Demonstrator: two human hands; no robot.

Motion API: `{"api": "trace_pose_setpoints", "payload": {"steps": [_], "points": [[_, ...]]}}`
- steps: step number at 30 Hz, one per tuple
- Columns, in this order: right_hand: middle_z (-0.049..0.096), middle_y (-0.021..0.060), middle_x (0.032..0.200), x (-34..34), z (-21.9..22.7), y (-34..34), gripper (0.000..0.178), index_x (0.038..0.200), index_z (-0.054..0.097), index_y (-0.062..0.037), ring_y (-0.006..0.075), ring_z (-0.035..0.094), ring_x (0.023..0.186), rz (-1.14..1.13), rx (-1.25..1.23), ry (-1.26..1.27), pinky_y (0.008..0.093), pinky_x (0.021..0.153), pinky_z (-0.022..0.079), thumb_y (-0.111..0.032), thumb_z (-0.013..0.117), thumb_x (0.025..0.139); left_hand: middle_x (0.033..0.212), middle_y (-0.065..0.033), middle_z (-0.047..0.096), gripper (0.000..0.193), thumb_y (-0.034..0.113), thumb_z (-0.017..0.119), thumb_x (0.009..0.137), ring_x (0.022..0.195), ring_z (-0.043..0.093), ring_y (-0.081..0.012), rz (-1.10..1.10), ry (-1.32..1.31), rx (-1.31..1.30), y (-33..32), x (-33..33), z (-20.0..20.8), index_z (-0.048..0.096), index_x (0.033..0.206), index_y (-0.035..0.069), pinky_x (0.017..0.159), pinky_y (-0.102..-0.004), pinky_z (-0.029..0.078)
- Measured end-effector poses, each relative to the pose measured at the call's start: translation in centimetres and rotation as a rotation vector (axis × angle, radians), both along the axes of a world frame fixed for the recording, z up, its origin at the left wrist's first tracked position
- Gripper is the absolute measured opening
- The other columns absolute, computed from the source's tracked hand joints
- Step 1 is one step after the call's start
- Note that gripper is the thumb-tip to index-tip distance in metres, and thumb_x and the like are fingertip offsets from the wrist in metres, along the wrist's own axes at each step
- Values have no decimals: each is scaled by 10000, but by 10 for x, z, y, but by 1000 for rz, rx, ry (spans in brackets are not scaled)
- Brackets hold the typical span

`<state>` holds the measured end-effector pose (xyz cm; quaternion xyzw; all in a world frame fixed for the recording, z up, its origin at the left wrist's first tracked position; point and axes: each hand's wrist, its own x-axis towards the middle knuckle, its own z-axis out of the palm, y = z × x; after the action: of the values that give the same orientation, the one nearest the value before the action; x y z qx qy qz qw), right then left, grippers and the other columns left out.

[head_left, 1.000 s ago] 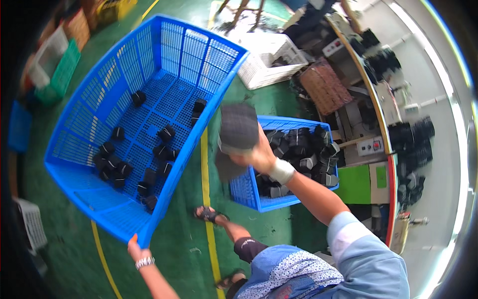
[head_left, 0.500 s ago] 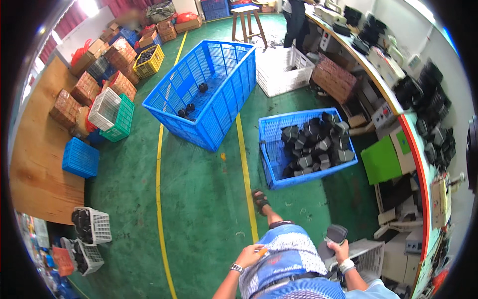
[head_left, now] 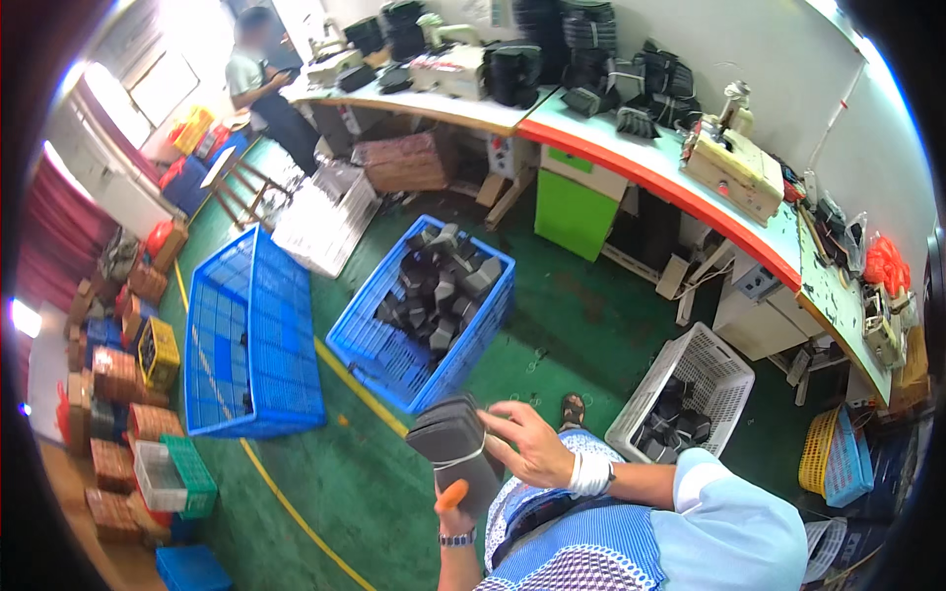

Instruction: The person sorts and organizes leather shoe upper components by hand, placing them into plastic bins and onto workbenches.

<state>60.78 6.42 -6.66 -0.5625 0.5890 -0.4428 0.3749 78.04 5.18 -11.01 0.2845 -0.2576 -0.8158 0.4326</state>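
Note:
A stack of dark grey pads [head_left: 449,430] with a pale band around it is gripped in my left hand [head_left: 455,507], just in front of my body. An orange finger cover sits on that thumb, which presses against the stack's face. My right hand [head_left: 532,445] reaches in from the other side, its fingers apart and their tips touching the stack's edge near the band. Several white bands circle my right wrist. Beyond my hands stands a blue crate [head_left: 419,394] with many banded grey bundles [head_left: 443,281] heaped in it.
A white crate [head_left: 724,379] with dark bundles stands by my right side. Farther left are a tall blue crate [head_left: 296,389] and another white crate [head_left: 320,241]. Workbenches with a sewing machine [head_left: 734,167] curve along the right. A person [head_left: 271,94] stands at the far bench.
My view has swung to the right. The grey stack, earlier in my right hand at my side, is now in my left hand, and both hands have come together at it.

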Motion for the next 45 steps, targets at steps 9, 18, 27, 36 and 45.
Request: {"api": "trace_pose_setpoints", "payload": {"steps": [9, 18, 27, 36, 45], "points": [[551, 100, 806, -127, 30, -28, 157, 776, 566, -20, 249, 536, 762, -33, -345, 80, 333, 661, 446, -7, 686, 677, 1289, -183, 416, 781, 335, 600, 700, 1136, 467, -319, -225, 255, 201, -64, -101, 18, 272, 1331, 12, 946, -452, 397], [549, 66, 635, -194, 72, -68, 150, 665, 560, -45, 211, 494, 628, 73, 11, 107, 313, 567, 404, -131, 676, 706, 1188, -199, 501, 678, 213, 590, 692, 1055, 536, -292, -485, 79, 503, -159, -145, -12, 355, 1267, -57, 920, -408, 425], [363, 38, 520, -269, 77, -96, 333, 543, 380, -28, 108, 349, 497, 184, 221, -655, 289, 476, 295, -174, 531, 801, 1250, -163, 448, 907, 245, 736, 535, 1151, 447, -244, -1323, -19, 85, -301, -262, 72, 339, 1286, -73, 986, -333, 320], [479, 72, 488, -406, 81, -117, 223, 546, 507, 2, 201, 456, 480, 223, -44, 951, 300, 483, 389, -160, 549, 693, 1183, -161, 411, 945, 350, 759, 609, 1128, 391, -263, -1984, -51, -810, -324, -435, 102, 294, 1343, -21, 940, -331, 309], [406, 228, 1267, -525, 53, -205, 650, 1278, 338, 45, 302, 452, 1106, -798, -614, 476, 390, 923, 382, -298, 606, 796, 1378, -140, 309, 967, 380, 689, 597, 1275, 305, -300, -768, 49, 210, -300, -479, 60, 222, 1371, 37, 1067, -417, 228]]}}
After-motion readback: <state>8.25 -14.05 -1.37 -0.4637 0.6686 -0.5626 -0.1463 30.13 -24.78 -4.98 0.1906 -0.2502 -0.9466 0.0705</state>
